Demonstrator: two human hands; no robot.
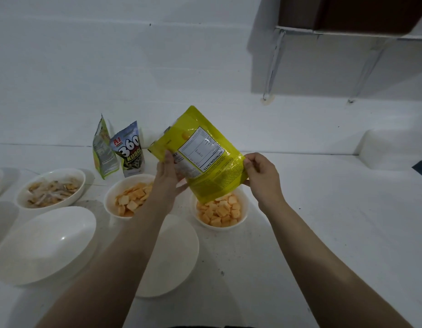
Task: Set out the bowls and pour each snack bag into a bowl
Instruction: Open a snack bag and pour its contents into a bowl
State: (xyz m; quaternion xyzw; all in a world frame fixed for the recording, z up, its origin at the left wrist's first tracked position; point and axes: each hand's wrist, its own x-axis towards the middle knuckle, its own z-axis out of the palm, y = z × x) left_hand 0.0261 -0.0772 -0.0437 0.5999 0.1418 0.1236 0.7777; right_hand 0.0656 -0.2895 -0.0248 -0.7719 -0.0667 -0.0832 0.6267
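Both hands, left (168,176) and right (262,176), pinch the upended yellow bag (200,159) over a bowl (243,209)

Both hands, the left hand (167,172) and right hand (261,177), pinch a yellow bag (200,157) tipped upside down over a white bowl (243,209) full of orange crackers (219,213).

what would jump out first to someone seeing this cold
The yellow snack bag held up in the middle, upside down over a white bowl of orange crackers, with the left hand and right hand gripping its sides. Left of it sits a second cracker-filled bowl, with two more bags standing behind.
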